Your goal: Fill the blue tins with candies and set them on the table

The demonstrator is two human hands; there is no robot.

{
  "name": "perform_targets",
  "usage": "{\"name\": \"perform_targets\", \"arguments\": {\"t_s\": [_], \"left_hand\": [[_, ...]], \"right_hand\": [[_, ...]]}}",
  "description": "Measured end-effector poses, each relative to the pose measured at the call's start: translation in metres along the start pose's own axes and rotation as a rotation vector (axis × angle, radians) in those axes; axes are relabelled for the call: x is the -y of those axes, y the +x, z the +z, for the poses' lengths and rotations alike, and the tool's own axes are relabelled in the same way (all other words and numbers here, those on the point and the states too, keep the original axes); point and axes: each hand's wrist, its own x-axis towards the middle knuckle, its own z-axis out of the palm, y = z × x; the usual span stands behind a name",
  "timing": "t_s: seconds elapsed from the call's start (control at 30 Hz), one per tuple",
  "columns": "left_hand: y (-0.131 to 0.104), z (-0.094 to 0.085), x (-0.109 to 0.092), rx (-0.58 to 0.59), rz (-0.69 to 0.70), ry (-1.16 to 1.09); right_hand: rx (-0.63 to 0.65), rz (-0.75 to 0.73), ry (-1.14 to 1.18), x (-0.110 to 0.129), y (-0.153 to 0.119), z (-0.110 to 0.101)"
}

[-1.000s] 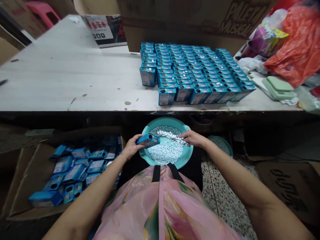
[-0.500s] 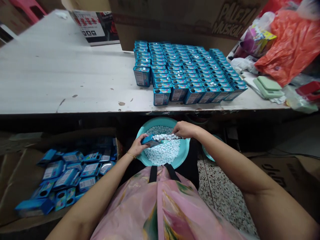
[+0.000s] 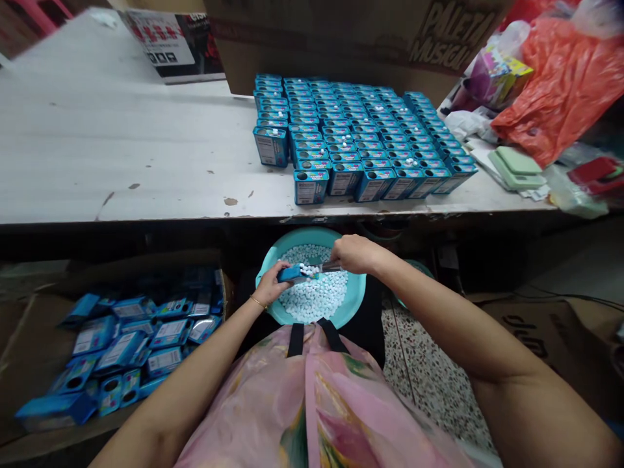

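Observation:
A turquoise basin on my lap holds many small white pellets. Over it, my left hand grips a small blue box, tilted with its end towards the right. My right hand is closed round a metal scoop, whose tip meets the box's right end. White pellets lie at that meeting point. On the table, blue boxes stand upright in tight rows, a few with loose pellets on top.
The white table runs across above the basin. A large cardboard box stands behind the rows. Lower left, an open carton holds blue boxes. A green scale and an orange bag are at the right.
The pellets that filled the scoop have mostly gone from it, and its metal now shows. Some pellets remain by the box's end. The whole view has shifted slightly.

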Motion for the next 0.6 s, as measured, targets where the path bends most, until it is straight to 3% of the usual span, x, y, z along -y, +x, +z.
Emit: {"name": "perform_targets", "arguments": {"t_s": [0.23, 0.33, 0.47, 0.6], "left_hand": [[0.002, 0.002, -0.005, 0.001, -0.023, -0.065], [-0.001, -0.004, -0.006, -0.087, -0.053, -0.045], [-0.012, -0.020, 0.003, -0.262, -0.060, -0.011], [-0.020, -0.025, 0.018, -0.379, -0.103, -0.048]], "right_hand": [[-0.066, -0.095, 0.218, -0.022, -0.017, 0.022], [-0.122, -0.073, 0.375, -0.044, -0.020, 0.045], [-0.192, 0.058, 0.453, -0.056, 0.000, 0.100], [-0.112, 0.214, 0.337, -0.015, 0.043, 0.167]]}}
